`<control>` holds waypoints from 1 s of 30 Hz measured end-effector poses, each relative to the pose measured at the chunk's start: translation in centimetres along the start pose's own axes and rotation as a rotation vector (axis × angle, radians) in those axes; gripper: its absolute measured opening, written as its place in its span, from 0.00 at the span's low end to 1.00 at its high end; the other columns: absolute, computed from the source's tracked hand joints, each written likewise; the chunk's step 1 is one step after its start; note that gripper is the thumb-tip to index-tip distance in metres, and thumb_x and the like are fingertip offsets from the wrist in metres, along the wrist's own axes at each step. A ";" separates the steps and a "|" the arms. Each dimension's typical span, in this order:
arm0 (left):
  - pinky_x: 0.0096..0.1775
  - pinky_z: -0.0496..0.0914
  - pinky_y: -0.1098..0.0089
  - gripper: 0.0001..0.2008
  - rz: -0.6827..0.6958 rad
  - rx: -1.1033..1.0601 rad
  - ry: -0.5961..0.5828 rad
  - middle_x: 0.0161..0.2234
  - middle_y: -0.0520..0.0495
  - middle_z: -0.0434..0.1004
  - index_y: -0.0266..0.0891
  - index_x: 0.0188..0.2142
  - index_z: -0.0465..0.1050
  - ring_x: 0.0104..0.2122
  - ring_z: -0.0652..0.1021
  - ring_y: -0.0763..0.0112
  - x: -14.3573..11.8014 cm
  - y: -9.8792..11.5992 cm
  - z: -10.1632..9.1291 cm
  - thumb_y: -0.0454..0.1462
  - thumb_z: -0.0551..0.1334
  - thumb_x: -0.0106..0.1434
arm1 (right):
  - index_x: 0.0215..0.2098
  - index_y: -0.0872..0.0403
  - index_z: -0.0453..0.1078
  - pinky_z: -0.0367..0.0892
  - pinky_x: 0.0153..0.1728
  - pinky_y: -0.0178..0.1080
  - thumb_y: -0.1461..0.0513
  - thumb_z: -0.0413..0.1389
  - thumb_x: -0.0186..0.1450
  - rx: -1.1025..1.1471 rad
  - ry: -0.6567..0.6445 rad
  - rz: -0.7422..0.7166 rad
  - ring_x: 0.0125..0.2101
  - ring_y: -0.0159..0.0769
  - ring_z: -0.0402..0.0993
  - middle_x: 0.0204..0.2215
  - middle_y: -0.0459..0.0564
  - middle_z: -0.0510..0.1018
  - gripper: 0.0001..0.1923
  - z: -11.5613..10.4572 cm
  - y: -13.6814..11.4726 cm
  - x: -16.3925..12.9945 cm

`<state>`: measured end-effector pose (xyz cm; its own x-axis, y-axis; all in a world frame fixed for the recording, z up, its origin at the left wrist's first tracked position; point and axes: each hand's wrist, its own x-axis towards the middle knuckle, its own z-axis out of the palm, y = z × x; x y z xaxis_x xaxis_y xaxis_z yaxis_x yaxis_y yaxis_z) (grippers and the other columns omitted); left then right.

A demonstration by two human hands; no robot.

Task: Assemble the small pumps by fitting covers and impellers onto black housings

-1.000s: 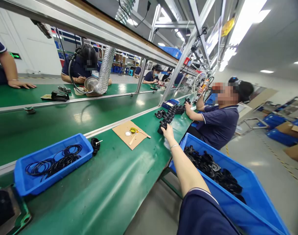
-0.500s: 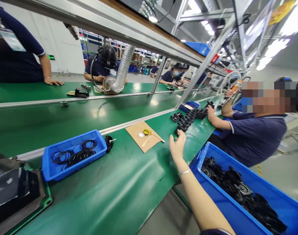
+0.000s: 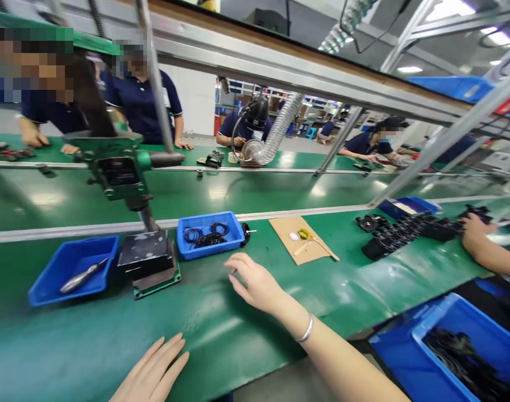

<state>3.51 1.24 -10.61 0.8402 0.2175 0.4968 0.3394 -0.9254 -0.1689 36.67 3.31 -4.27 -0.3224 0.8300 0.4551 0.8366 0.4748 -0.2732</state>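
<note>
My right hand [image 3: 255,283], with a silver bangle at the wrist, hovers over the green bench [image 3: 221,346] with nothing in it, thumb and fingers apart. Just beyond it is a blue tray [image 3: 210,254] of black rubber rings [image 3: 210,239]. A round black part [image 3: 247,234] with a white stem sits against that tray's right end. My left hand [image 3: 154,371] is at the lower edge of the view, fingers stretched out and empty, low over the bench. Right of centre, a cardboard sheet [image 3: 305,245] carries a small yellow pot [image 3: 304,234], a white lid and thin sticks.
A hand press [image 3: 120,173] stands over a black block [image 3: 146,254]. Left of it, a blue bin [image 3: 74,273] holds a metal handle-like tool. Black parts [image 3: 397,231] are lined up at right, by a co-worker's hand [image 3: 476,229]. A large blue crate [image 3: 439,312] is lower right.
The view has swung left, bringing the press into sight. My right hand has moved left from near the lined-up black parts towards the ring tray. My left hand has come into view.
</note>
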 end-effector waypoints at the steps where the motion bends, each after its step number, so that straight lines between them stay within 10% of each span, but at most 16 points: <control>1: 0.46 0.80 0.69 0.30 -0.020 0.021 -0.002 0.55 0.46 0.79 0.42 0.57 0.74 0.50 0.81 0.62 0.3 0.1 -0.6 0.58 0.59 0.65 | 0.56 0.56 0.65 0.76 0.50 0.40 0.64 0.53 0.70 -0.046 -0.040 0.027 0.49 0.37 0.76 0.52 0.58 0.74 0.17 0.5 -0.1 0.9; 12: 0.53 0.77 0.66 0.25 -0.420 -0.218 -0.029 0.60 0.41 0.73 0.42 0.62 0.64 0.57 0.77 0.62 -1.3 0.2 -1.8 0.44 0.61 0.68 | 0.51 0.60 0.71 0.75 0.46 0.44 0.65 0.51 0.71 -0.264 -0.168 0.195 0.44 0.43 0.79 0.45 0.61 0.78 0.13 5.2 0.5 8.4; 18: 0.56 0.75 0.55 0.28 -0.724 -0.270 0.001 0.61 0.35 0.70 0.41 0.64 0.56 0.59 0.75 0.54 -2.2 -4.5 -0.3 0.44 0.59 0.69 | 0.50 0.59 0.73 0.73 0.47 0.41 0.57 0.48 0.74 -0.218 -0.236 0.185 0.44 0.42 0.79 0.43 0.58 0.80 0.16 5.5 -4.1 7.1; 30: 0.59 0.71 0.53 0.31 -0.831 -0.301 0.005 0.63 0.28 0.67 0.33 0.67 0.49 0.62 0.72 0.51 -0.8 -11.6 4.2 0.41 0.56 0.70 | 0.43 0.59 0.73 0.73 0.39 0.38 0.48 0.54 0.69 -0.111 -0.299 0.286 0.38 0.43 0.83 0.35 0.57 0.83 0.22 12.4 -6.7 9.5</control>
<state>0.72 13.12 -12.64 0.3695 0.8554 0.3630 0.7130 -0.5115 0.4795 22.55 11.61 -8.63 -0.1707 0.9798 0.1043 0.9482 0.1921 -0.2530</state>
